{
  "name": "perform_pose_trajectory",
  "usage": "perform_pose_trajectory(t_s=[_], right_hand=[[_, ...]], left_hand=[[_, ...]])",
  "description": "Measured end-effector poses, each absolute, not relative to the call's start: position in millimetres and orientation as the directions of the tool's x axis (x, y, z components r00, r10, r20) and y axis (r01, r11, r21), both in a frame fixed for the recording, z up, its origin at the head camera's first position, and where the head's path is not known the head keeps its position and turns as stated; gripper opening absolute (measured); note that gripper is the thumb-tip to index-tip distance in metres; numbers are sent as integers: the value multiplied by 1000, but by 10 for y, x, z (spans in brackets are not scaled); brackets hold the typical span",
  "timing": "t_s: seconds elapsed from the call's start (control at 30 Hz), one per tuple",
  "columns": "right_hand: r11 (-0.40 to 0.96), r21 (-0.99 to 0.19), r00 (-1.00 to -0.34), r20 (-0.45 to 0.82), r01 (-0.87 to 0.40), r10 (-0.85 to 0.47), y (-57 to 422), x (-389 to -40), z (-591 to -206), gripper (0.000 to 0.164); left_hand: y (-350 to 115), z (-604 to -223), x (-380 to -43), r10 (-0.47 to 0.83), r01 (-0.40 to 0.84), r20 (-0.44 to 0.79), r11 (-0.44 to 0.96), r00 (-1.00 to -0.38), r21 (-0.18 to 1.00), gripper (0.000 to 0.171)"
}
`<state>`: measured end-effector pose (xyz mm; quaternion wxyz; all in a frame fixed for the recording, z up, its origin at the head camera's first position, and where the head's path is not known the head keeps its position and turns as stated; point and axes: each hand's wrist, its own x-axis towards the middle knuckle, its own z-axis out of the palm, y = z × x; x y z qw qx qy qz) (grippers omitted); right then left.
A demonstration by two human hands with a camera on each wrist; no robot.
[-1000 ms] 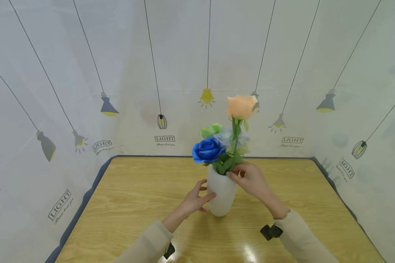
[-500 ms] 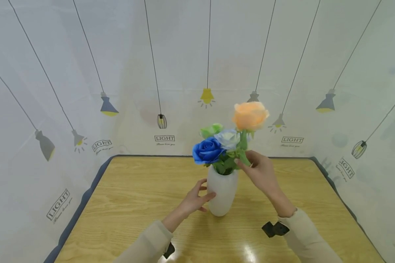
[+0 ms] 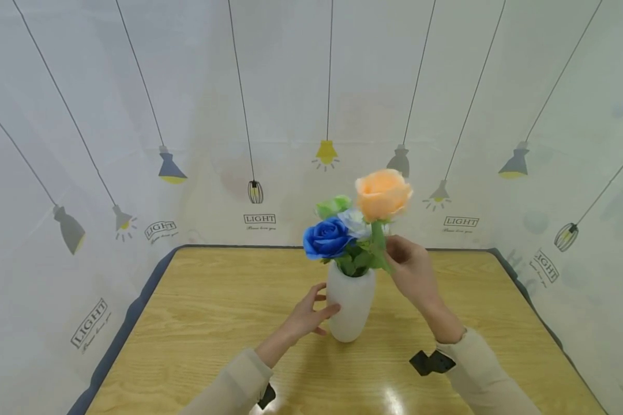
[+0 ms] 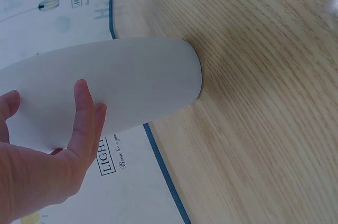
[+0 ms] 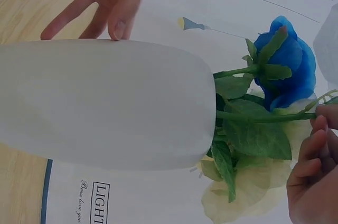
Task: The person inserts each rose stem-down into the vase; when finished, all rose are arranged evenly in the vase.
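Observation:
A white vase [image 3: 350,302] stands upright on the wooden table. My left hand [image 3: 306,314] holds its left side, thumb across the front; the left wrist view shows those fingers against the vase wall [image 4: 142,76]. With thumb and fingers, my right hand [image 3: 412,271] pinches the green stem [image 5: 264,118] of a peach rose [image 3: 383,195], just above the vase's mouth. This stem runs down into the vase, where its lower end is hidden. A blue rose [image 3: 327,237], a pale blue-white rose [image 3: 355,223] and a light green bloom [image 3: 333,206] also rise from the vase.
Wood-grain table [image 3: 213,311] surrounds the vase. Behind and at both sides hangs a pale cloth [image 3: 280,86] printed with lamps and the word LIGHT. Dark edging [image 3: 156,276] runs along the table's border.
The peach rose swung right and lower, then came back left above the vase. My right hand has moved up from the vase's rim along the stem. The left hand and vase stay still.

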<state>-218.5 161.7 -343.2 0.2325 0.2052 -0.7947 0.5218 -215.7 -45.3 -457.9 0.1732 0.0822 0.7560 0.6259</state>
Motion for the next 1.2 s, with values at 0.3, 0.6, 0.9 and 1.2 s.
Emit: perform_pose_trajectory(t_s=[0.3,0.6,0.9,1.2], right_hand=[[526,-563,-744,628,-637,-229,1552,-2192,-3705,10],[481,-643,-789,581,-596,-202,1552,-2205,-3860,19],[562,-637,-837,504,-527,-213,1605,-2224,-3782,19],[534,-655,-840,482,-535,-250,1581,-2234,-3789,18]], left_hand=[[-445,-4618,-2166,340,-91,-158,205,-927,974,71],[-444,-4612,-2173,335,-74,-143,212,-931,974,71],[-434,-4605,-2168,336,-84,-151,206,-929,975,71],[-426,-4603,-2175,330,-90,-159,215,-930,972,71]])
